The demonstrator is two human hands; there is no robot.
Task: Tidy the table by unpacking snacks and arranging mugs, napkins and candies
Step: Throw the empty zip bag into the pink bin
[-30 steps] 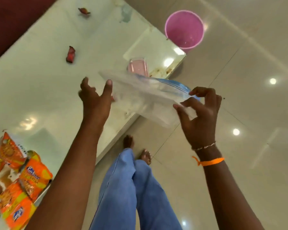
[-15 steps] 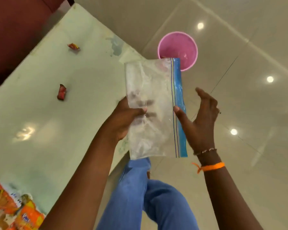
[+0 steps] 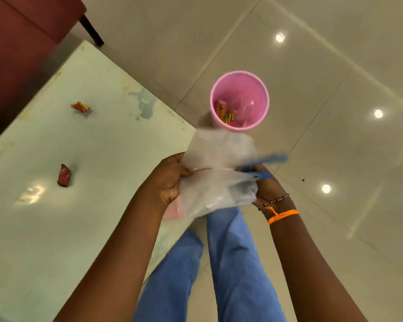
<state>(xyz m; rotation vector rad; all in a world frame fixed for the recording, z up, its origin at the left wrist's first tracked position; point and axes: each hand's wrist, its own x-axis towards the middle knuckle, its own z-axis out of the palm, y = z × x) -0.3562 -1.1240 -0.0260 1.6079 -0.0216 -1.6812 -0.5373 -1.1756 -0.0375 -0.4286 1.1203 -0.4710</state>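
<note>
So the pale green table [image 3: 63,205] takes up the whole left side, with a dark red chair [image 3: 21,43] tucked behind its far corner. Half a second back the camera sat lower and the orange snack packs showed at the bottom left; now they're out of frame and more of the glossy tiled floor [image 3: 335,77] is in view. The person's legs in blue jeans [image 3: 230,263] stand right at the table edge.

The pink bin [image 3: 239,101] is on the floor just past the table corner, and its inside is now visible, with a colourful wrapper and some clear plastic in it. Before, only its rim peeked out behind the bag.

Big change is the clear zip bag [image 3: 216,180]. Half a second ago it was held up flat and upright, blue strip running top to bottom. Now it's folded and scrunched between both hands, blurry, with the blue strip sticking out to the right. It's held over the table edge, near the bin.

Left hand [image 3: 170,180] is closed on the bag's left side, fingers curled in. Right hand [image 3: 265,187] grips the blue-strip end, mostly hidden by plastic; earlier it was open.

Two red candies are well apart on the table: one nearer [image 3: 64,175], one farther back [image 3: 80,106].
</note>
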